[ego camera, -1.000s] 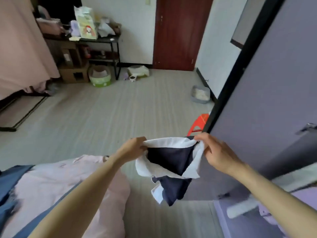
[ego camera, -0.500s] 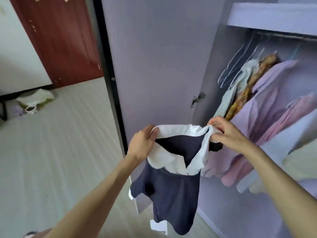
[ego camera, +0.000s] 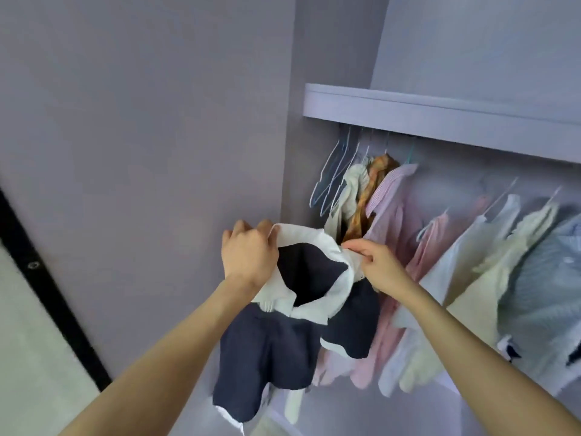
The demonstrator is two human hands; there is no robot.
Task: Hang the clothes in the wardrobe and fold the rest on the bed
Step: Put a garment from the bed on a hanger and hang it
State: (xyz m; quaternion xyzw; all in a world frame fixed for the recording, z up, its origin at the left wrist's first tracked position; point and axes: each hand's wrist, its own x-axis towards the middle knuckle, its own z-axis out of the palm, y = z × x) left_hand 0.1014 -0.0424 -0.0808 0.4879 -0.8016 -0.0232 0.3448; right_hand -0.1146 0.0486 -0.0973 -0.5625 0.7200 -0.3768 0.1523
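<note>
Now, step in hand: hanging; a navy top with a white collar (ego camera: 301, 278) is held up in front of the open wardrobe (ego camera: 440, 111), not yet on a hanger.
Left hand (ego camera: 248, 256): its grip is closed on the left edge of the collar, fingers curled over the cloth.
Right hand (ego camera: 377, 262): pinches the right edge of the collar, so the neck opening is spread between the two hands.
Garment's place: near the left end of the rail, in front of the hung pink shirts (ego camera: 393, 247); its body dangles free below.
Empty hangers (ego camera: 333, 174): a few wire ones hang far left on the rail, above the hands; how many is hard to tell.
Next move, as I judge: free one hand, take down an empty hanger, and feed it through the open neck.
</note>
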